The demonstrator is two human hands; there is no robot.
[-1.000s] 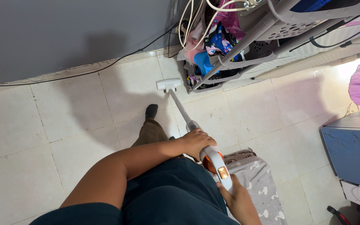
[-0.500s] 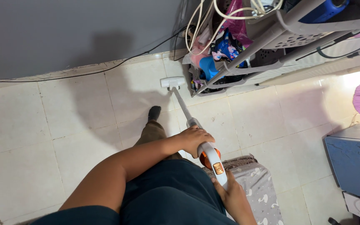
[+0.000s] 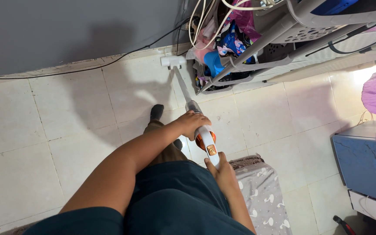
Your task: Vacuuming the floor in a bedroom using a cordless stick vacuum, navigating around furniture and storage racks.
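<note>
White and orange plastic make up the stick vacuum (image 3: 202,138), which runs in a slanted line from the person's lap up toward the wall. The left hand (image 3: 191,124) is wrapped over the top of the body, fingers curled around it just above the orange dust cup. The right hand (image 3: 223,173) is closed around the rear end of the handle, lower in the picture and close to the dark green shirt (image 3: 179,200). So the vacuum's body lies between the two hands, touching both, with the left one ahead and the right one behind.

From the left hand a thin grey tube (image 3: 182,87) reaches forward to the white floor head (image 3: 172,61), which sits on the pale floor tiles (image 3: 66,130) right at the base of the grey wall (image 3: 66,30), just beside a plastic rack (image 3: 240,65) crammed with coloured bags and cream cables. A black cable (image 3: 88,67) trails along the foot of the wall. One foot in a dark sock (image 3: 156,112) stands on the tiles left of the tube. A grey patterned cloth (image 3: 262,191) lies under the right forearm, and a blue cabinet (image 3: 366,161) stands well apart on the right.
</note>
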